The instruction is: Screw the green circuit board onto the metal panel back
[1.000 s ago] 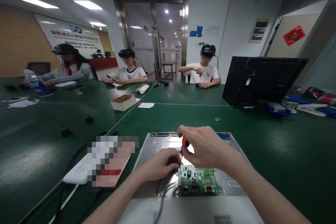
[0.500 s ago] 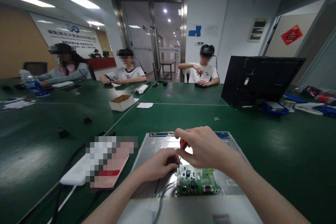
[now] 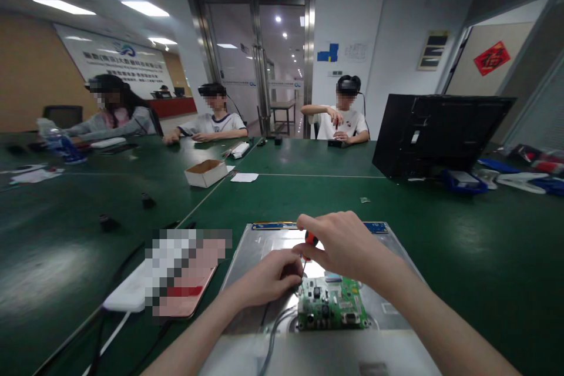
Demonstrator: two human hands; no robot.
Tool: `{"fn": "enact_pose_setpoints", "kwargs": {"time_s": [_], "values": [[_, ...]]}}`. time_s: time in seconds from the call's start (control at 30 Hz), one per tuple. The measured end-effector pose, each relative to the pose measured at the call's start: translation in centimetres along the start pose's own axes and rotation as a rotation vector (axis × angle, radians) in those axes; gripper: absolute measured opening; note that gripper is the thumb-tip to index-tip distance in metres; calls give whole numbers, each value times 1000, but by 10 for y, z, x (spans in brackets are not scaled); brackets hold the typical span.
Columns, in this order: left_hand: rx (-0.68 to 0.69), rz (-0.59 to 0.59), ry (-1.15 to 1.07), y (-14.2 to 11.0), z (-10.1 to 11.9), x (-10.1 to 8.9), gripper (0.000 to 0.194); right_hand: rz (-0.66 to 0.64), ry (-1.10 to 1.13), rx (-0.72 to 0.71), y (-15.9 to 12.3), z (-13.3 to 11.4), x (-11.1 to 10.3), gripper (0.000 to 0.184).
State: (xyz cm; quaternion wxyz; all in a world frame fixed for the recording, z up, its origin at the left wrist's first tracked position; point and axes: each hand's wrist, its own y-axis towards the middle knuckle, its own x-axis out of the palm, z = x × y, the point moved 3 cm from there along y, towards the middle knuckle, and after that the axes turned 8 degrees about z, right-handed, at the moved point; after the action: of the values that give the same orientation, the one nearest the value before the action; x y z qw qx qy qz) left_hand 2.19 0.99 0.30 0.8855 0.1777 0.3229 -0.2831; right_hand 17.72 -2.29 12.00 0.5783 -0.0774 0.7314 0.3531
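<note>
A screwdriver with a red and black handle stands nearly upright in my right hand, which is closed around it from above. Its thin shaft points down at the upper left corner of a green circuit board. Beside that tip, my left hand has its thumb and fingers pinched together; whatever they grip is too small or hidden to name. The board lies on a silvery metal panel with a narrow blue strip along its far edge. A grey cable runs along the board's left side.
Left of the panel lie a white device and a pink phone-like slab, with cables around them. An open cardboard box is farther off. A black monitor stands at the right. Several people sit across the green table.
The screwdriver handle leans slightly differently and sits a little farther right in my right hand. My left hand stays at the board's corner. The whole view has shifted slightly.
</note>
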Motion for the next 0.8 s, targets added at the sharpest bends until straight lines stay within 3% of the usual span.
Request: {"fn": "enact_pose_setpoints", "kwargs": {"time_s": [0.47,0.63,0.8], "values": [[-14,-4,32,-1,2,-1,12,-3,6,10,-1,1,0,9],[0,-3,31,-2,-1,1,17,-2,88,-19,-2,-2,-2,24],[5,3,53,-2,1,-1,14,-21,11,18,-1,1,-1,14]]}}
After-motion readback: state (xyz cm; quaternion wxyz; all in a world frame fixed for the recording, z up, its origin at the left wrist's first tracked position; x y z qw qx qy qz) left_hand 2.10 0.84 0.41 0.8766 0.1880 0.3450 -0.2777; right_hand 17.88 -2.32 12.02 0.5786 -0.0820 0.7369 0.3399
